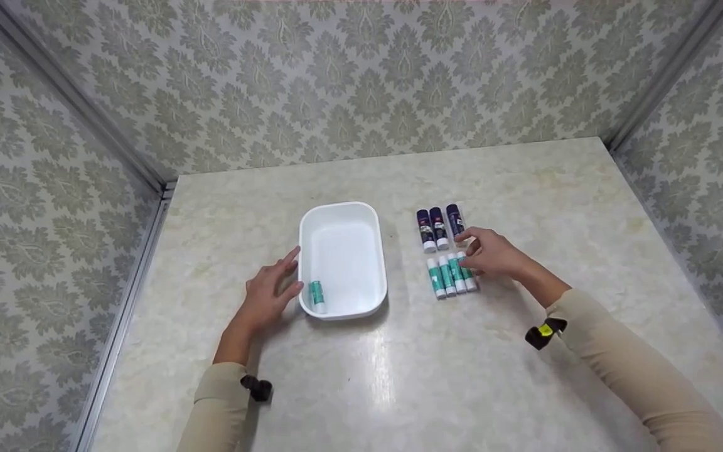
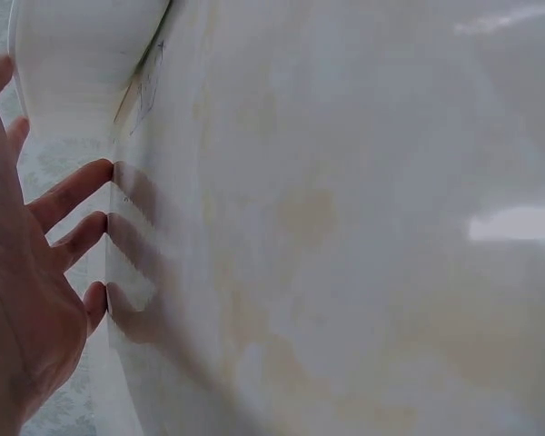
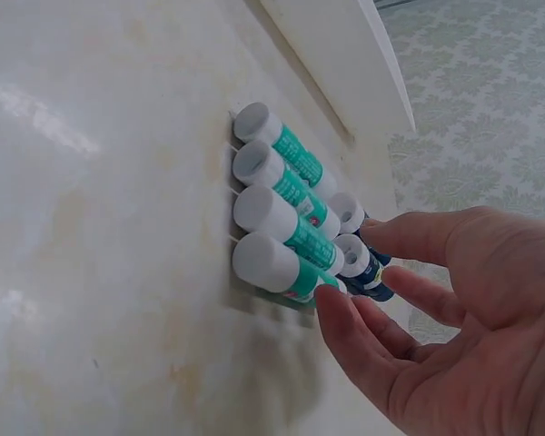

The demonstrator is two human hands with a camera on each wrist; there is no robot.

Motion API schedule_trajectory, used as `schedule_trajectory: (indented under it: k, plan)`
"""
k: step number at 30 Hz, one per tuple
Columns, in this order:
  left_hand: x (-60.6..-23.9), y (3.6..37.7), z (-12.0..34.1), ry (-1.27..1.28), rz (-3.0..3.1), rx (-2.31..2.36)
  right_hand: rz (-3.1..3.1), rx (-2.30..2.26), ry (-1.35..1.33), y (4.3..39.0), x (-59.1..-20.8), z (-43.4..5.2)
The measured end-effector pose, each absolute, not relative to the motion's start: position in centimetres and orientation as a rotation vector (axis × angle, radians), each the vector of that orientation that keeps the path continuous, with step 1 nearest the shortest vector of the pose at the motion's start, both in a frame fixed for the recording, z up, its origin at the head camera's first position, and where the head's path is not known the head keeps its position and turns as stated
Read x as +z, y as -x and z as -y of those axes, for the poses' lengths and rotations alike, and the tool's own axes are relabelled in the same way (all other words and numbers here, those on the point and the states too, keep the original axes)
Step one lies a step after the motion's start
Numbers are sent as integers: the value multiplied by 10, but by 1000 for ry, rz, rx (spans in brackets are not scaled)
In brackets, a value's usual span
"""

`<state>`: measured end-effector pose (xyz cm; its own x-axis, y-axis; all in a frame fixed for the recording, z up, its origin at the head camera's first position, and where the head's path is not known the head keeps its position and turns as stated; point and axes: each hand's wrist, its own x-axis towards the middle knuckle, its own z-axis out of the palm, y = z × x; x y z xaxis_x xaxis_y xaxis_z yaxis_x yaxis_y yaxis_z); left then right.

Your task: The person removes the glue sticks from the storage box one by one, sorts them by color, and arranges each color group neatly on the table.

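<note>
A white rectangular tray (image 1: 349,251) stands left of centre on the table, with one green-and-white glue stick (image 1: 317,295) lying in its near left corner. At its left rim is my left hand (image 1: 268,290), fingers spread; in the left wrist view several fingertips (image 2: 100,171) rest at the table surface. My right hand (image 1: 494,252), thumb and fingers apart, reaches over the right end of a row of several green-and-white glue sticks (image 1: 448,276). A fingertip (image 3: 331,304) is right at the nearest green stick in the right wrist view. Behind that row lie three dark blue glue sticks (image 1: 438,228).
The pale marbled table (image 1: 361,389) carries the tray and sticks. Patterned wall panels (image 1: 361,75) close off its back and both sides, with a metal frame (image 1: 148,251) along the left. Dark wrist devices (image 1: 257,389) sit on both sleeves.
</note>
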<state>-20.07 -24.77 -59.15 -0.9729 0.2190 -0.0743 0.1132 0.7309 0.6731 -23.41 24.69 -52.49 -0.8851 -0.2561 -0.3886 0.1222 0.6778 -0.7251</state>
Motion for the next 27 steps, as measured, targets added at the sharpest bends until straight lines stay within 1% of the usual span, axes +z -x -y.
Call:
schedule_trajectory:
  k: [11, 27]
  plan:
    - [-592, 201, 247, -251, -2789, 1056, -2422, -1144, 206, 240, -509, -217]
    - [-592, 201, 246, -256, -2791, 1074, -2392, -1205, 465, 237, -493, -142]
